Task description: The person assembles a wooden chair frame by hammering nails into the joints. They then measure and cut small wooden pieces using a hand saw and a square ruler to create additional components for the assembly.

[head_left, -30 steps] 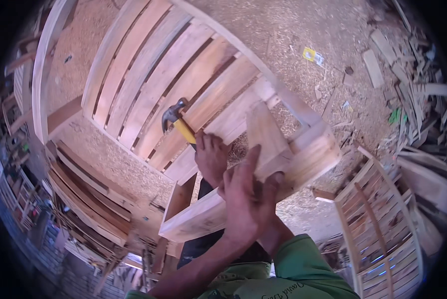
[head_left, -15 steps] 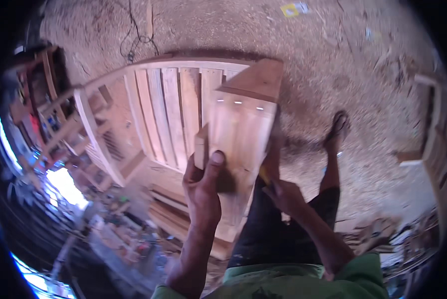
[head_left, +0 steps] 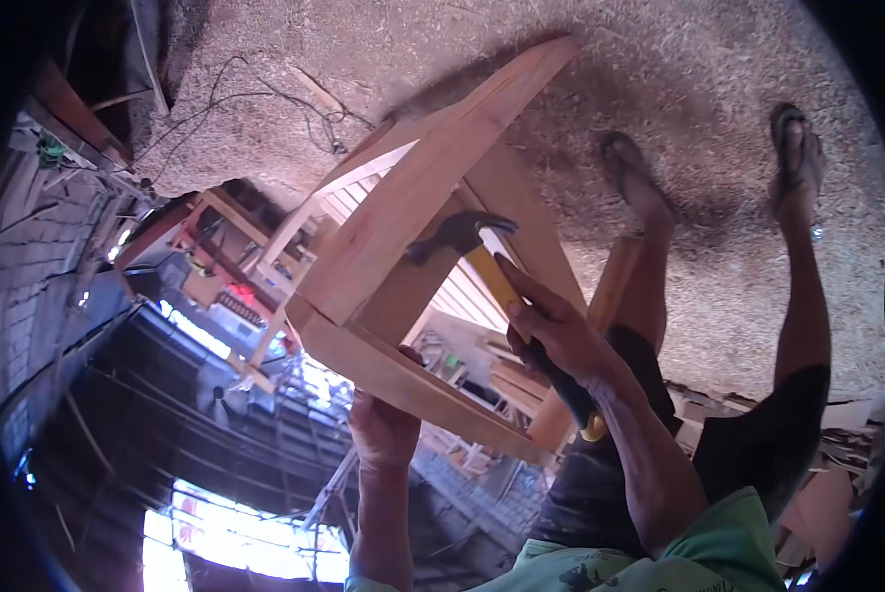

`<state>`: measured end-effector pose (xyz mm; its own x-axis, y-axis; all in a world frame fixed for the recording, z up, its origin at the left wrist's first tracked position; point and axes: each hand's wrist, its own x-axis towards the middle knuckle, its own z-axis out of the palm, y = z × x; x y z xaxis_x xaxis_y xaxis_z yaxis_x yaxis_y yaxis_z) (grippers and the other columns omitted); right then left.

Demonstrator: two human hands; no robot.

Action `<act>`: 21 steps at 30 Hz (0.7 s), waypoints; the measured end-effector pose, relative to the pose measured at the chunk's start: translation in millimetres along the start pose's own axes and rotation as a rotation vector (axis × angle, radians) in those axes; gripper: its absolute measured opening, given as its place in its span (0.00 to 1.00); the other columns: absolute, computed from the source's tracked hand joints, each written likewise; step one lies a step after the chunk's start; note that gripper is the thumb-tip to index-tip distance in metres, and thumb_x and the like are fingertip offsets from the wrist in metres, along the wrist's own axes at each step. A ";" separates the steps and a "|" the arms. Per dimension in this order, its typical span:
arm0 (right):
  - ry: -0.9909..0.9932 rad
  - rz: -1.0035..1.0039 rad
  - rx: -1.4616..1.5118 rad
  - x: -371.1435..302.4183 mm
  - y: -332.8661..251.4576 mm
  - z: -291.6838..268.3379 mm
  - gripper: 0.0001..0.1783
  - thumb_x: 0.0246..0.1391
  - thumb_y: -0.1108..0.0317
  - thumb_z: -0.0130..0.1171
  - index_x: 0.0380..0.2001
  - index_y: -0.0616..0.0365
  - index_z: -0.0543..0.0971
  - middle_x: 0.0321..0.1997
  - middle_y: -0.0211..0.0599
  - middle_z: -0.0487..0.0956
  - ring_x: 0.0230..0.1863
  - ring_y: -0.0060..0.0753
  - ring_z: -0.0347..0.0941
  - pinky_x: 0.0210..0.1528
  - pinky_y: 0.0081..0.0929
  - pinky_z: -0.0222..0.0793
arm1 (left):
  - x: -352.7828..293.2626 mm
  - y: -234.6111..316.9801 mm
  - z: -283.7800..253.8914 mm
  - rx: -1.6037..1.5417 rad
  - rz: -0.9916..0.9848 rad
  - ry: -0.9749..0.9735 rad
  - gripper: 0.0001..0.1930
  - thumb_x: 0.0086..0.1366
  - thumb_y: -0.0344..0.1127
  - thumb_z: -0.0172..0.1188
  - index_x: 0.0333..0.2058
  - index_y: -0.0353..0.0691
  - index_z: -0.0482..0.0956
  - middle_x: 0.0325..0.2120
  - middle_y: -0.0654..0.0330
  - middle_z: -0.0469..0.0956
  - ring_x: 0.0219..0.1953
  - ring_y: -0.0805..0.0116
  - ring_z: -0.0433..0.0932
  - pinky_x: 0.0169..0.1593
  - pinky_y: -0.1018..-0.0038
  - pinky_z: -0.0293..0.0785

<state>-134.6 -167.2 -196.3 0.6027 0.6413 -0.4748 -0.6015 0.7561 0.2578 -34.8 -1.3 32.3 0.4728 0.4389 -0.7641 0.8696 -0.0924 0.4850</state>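
Note:
My right hand [head_left: 559,331] is closed around a claw hammer [head_left: 492,268] with a yellow and black handle. Its dark head is over the inner side of a wooden furniture frame [head_left: 393,222], tilted in front of me; I cannot tell whether they touch. My left hand [head_left: 385,432] grips the frame's lower board [head_left: 418,385] from beneath, a fingertip showing over the upper edge. This board meets a long pale board at a corner on the left. Light wooden slats [head_left: 452,301] are visible through the frame, partly hidden by the hammer and right hand.
Sawdust and shavings cover the floor [head_left: 719,89]. A dark cord [head_left: 309,113] lies on it at the upper left. My sandalled feet [head_left: 798,163] stand at the right. Wooden pieces and a workbench [head_left: 230,301] are at the left, and scrap wood [head_left: 847,449] lies at the lower right.
The view has swung and the wooden frame appears turned. My left hand has shifted to the lower board. The hammer has risen into plain sight in my right hand.

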 end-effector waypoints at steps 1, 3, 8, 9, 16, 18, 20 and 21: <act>-0.017 0.037 0.027 5.6 5.5 -3.4 0.36 0.83 0.58 0.52 0.87 0.39 0.57 0.26 0.26 0.75 0.20 0.16 0.68 0.26 0.22 0.69 | -2.5 -0.3 -1.9 -0.009 -0.004 -0.021 0.40 0.69 0.52 0.67 0.73 0.36 0.68 0.61 0.45 0.80 0.65 0.50 0.80 0.71 0.52 0.76; -0.053 0.065 0.060 6.4 9.4 -11.6 0.35 0.83 0.58 0.52 0.86 0.41 0.58 0.23 0.24 0.74 0.19 0.16 0.66 0.24 0.22 0.67 | -4.8 -1.2 -3.8 0.038 -0.015 0.045 0.48 0.63 0.56 0.73 0.74 0.36 0.66 0.63 0.46 0.78 0.67 0.48 0.78 0.73 0.49 0.73; -0.034 0.033 0.057 12.2 12.6 -23.4 0.35 0.82 0.58 0.53 0.86 0.42 0.59 0.24 0.23 0.74 0.20 0.15 0.66 0.24 0.21 0.67 | -7.9 -2.8 -7.4 0.076 -0.005 0.016 0.52 0.60 0.60 0.76 0.74 0.37 0.66 0.64 0.48 0.77 0.69 0.49 0.74 0.75 0.48 0.69; -0.038 0.023 0.054 13.4 14.2 -23.6 0.35 0.82 0.59 0.53 0.86 0.42 0.59 0.24 0.23 0.74 0.21 0.14 0.66 0.25 0.21 0.67 | -8.3 -2.6 -10.8 0.091 -0.008 0.018 0.52 0.60 0.61 0.76 0.74 0.37 0.66 0.64 0.49 0.77 0.69 0.50 0.73 0.76 0.49 0.68; -0.282 0.010 -0.181 6.9 14.0 8.2 0.37 0.80 0.63 0.55 0.86 0.35 0.59 0.28 0.26 0.78 0.27 0.17 0.72 0.36 0.27 0.75 | -5.7 -4.4 -12.7 0.104 0.030 0.010 0.49 0.63 0.63 0.74 0.74 0.41 0.66 0.62 0.50 0.76 0.69 0.51 0.71 0.79 0.49 0.61; -0.264 0.012 -0.209 3.8 15.6 11.4 0.37 0.80 0.64 0.55 0.86 0.35 0.59 0.29 0.27 0.78 0.28 0.19 0.73 0.39 0.28 0.76 | -4.3 -5.9 -13.4 0.092 0.029 0.039 0.49 0.62 0.64 0.74 0.73 0.41 0.69 0.62 0.49 0.78 0.68 0.50 0.74 0.79 0.49 0.62; -0.265 -0.010 -0.215 3.0 14.9 11.5 0.37 0.80 0.65 0.55 0.86 0.35 0.60 0.28 0.27 0.78 0.28 0.19 0.74 0.40 0.29 0.77 | -5.3 -5.2 -13.5 0.093 0.030 0.044 0.48 0.61 0.63 0.75 0.72 0.42 0.70 0.62 0.48 0.78 0.68 0.49 0.75 0.80 0.49 0.62; -0.267 -0.017 -0.221 3.2 13.6 10.3 0.37 0.80 0.65 0.54 0.86 0.35 0.60 0.28 0.27 0.77 0.28 0.19 0.74 0.40 0.29 0.77 | -5.9 -5.3 -13.1 0.094 0.032 0.037 0.47 0.61 0.63 0.75 0.72 0.42 0.70 0.61 0.48 0.78 0.68 0.49 0.75 0.80 0.49 0.62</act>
<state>-135.5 -153.5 -185.7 0.7118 0.6627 -0.2329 -0.6718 0.7391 0.0498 -44.1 8.3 39.8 0.4965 0.4671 -0.7317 0.8645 -0.1895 0.4656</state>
